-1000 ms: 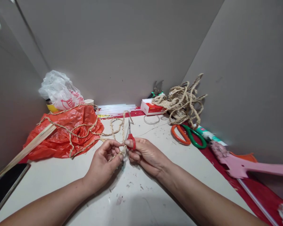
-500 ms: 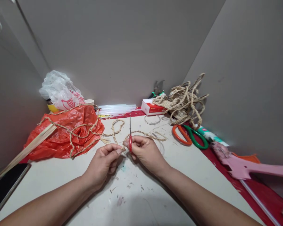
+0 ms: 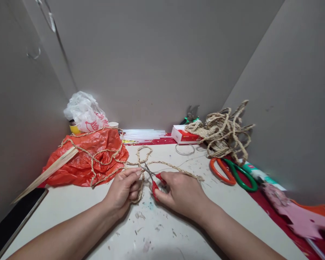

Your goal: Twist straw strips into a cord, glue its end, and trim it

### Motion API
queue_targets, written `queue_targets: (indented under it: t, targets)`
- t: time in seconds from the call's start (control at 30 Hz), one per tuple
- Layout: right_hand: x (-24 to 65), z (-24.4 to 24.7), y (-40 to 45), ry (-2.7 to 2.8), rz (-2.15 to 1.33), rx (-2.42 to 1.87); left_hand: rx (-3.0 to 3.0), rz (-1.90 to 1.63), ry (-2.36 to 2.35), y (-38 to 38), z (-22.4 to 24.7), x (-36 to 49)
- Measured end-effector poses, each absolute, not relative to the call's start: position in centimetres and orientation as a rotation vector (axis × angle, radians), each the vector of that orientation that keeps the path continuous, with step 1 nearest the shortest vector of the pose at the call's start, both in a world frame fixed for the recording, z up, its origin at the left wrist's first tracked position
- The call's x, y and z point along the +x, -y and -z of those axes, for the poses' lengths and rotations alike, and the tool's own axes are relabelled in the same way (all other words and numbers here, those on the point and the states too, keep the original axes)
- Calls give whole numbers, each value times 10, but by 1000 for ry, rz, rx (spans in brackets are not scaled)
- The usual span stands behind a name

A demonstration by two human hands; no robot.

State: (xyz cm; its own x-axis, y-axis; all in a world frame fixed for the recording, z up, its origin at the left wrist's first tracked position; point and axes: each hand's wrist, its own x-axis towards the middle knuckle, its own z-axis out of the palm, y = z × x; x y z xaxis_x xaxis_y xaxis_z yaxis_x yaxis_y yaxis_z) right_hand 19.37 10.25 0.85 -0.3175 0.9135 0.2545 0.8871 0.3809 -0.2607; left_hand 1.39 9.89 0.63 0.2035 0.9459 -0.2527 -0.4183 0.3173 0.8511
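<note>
My left hand (image 3: 124, 188) pinches a thin braided straw cord (image 3: 176, 167) near the middle of the table. In my right hand (image 3: 180, 189) is a small pair of red-handled scissors (image 3: 153, 180), thumb and fingers in the loops. The handles are spread and the slightly parted blades point at the cord by my left fingertips. Whether the blades touch the cord I cannot tell. A loop of cord hangs below my left fingers, and more of it runs left over a red plastic bag (image 3: 70, 169).
Flat straw strips (image 3: 47, 173) lie on the bag, above a black phone-like slab (image 3: 18, 220). At the back stand a red-white box (image 3: 184, 135) and clear sticks (image 3: 143, 134). Right are a coarse rope heap (image 3: 224, 126), orange-and-green-handled shears (image 3: 242, 177) and a pink glue gun (image 3: 303, 216).
The scissors, upright and closed in my right hand before, are now tilted toward the left hand with handles spread. The whole view has shifted slightly.
</note>
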Motion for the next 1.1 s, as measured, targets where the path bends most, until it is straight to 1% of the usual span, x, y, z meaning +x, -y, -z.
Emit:
queue_targets:
  t: [0.17, 0.37, 0.57, 0.77, 1.1]
  targets:
    - [191, -12, -99, 2382, 87, -1613, 708, -1104, -893, -102, -5, 13]
    - [190, -10, -100, 2400, 162, -1631, 699, -1104, -895, -102, -6, 13]
    - [192, -5, -103, 2391, 140, -1591, 697, -1099, -877, -103, -5, 12]
    - [193, -5, -104, 2394, 45, -1601, 667, -1105, -873, -104, -3, 11]
    - [193, -9, -105, 2402, 85, -1614, 656, -1105, -874, -105, -2, 9]
